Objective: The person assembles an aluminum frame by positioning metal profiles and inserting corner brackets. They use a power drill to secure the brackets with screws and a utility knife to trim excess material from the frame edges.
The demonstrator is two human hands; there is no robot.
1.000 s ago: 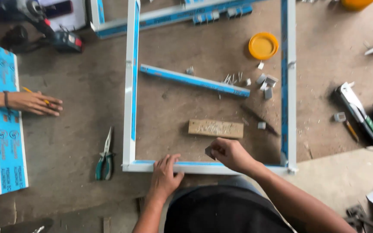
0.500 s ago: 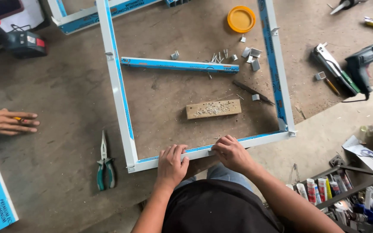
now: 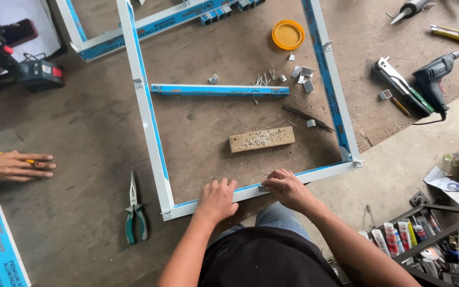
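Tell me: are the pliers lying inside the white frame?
No, the pliers lie outside the white frame, left of its side rail.

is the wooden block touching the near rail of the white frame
Apart. The head view shows the wooden block lying inside the white frame, with a bare strip of floor between it and the near rail.

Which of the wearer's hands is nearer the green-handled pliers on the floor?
Left. The left hand rests on the near bar of the white frame, just right of the pliers. The right hand sits farther right on the same bar.
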